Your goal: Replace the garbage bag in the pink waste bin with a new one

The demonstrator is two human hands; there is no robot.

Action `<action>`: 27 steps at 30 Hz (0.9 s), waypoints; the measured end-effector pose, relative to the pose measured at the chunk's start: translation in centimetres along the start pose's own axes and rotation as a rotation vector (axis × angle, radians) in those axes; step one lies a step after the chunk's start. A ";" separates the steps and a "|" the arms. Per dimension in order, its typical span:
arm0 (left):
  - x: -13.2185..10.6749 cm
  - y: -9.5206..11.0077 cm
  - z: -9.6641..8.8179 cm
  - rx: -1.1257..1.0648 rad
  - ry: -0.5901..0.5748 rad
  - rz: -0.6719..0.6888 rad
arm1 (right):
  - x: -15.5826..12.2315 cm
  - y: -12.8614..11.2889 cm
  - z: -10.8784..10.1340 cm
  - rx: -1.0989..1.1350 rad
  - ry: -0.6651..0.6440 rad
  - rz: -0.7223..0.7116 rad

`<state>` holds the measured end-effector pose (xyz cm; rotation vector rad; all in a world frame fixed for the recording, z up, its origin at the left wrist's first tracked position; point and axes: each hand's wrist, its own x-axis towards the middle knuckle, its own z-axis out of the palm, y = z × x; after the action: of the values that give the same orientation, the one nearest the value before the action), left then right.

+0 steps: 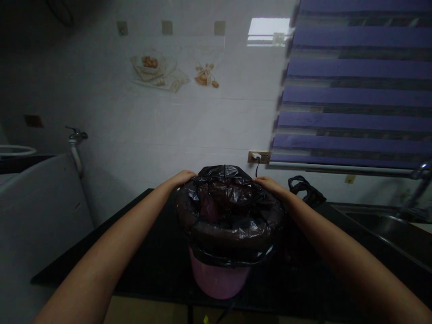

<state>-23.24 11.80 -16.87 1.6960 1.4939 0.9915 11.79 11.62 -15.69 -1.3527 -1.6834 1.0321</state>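
Observation:
A black garbage bag (232, 234) lines a pink trash can (219, 279), folded out over its rim and hanging down the front. The bag's far edge stands up above the rim, stretched between my two hands. At its far left corner, my left hand (184, 177) is closed on the plastic. My right hand (266, 182) pinches the same edge at the far right, its fingertips partly hidden. The near side of the bag lies loosely over the can, and pink shows dimly through it inside.
The can stands on a black countertop (148, 265). Behind my right forearm lies another black plastic bag (312, 194). A sink (384, 225) is at right, a plugged-in socket (259, 157) on the tiled wall, and a white appliance (40, 216) at left.

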 end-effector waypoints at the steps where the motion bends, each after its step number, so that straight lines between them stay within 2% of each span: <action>1: 0.0 0.0 0.0 -0.013 0.006 -0.005 | 0.1 0.2 -0.1 0.005 -0.009 -0.003; 13: -0.3 -0.3 0.4 -0.146 0.008 -0.075 | -0.3 0.3 0.2 0.045 -0.052 0.003; 20: -0.6 -0.4 0.8 -0.202 0.003 -0.104 | 0.3 1.7 0.5 0.180 -0.084 0.025; 27: -0.8 -0.5 1.0 -0.221 0.003 -0.111 | 0.4 2.5 0.4 0.163 -0.118 -0.007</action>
<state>-22.62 11.11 -17.88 1.4416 1.4083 1.0579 12.34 12.25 -18.08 -1.2004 -1.6485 1.2376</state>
